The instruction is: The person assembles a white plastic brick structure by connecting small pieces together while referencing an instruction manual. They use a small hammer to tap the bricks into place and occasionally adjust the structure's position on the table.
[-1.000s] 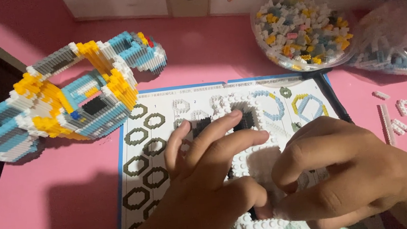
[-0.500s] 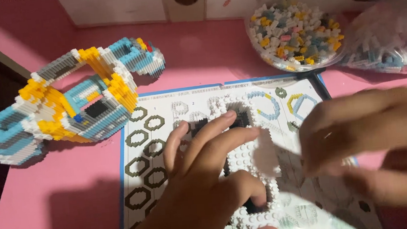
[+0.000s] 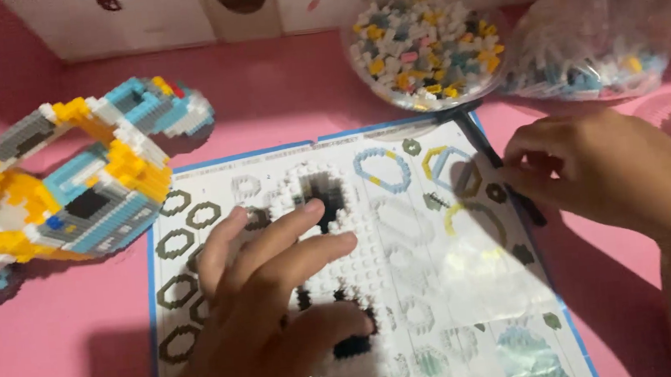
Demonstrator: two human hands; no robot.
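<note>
Right hand [image 3: 589, 176] is withdrawing toward 3 o'clock, fingers curled, contents indiscernible. Left hand [image 3: 281, 300] is still pressing flat, fingers spread, on the white-and-black small-brick plastic assembly [image 3: 340, 237], steadying it unaided.

Left hand [image 3: 272, 301]: enters from the near edge, left of centre, palm down. Fingers [image 3: 274, 231] extended and slightly spread, pointing far and to the right; thumb curled in on the near right side. Hand lies flat, pressing downward.

Right hand [image 3: 588, 168]: enters from the right edge, forearm running along the near right side. Back of hand faces up, wrist bent. Fingers curled inward toward the left, tips pinched close together.
</note>
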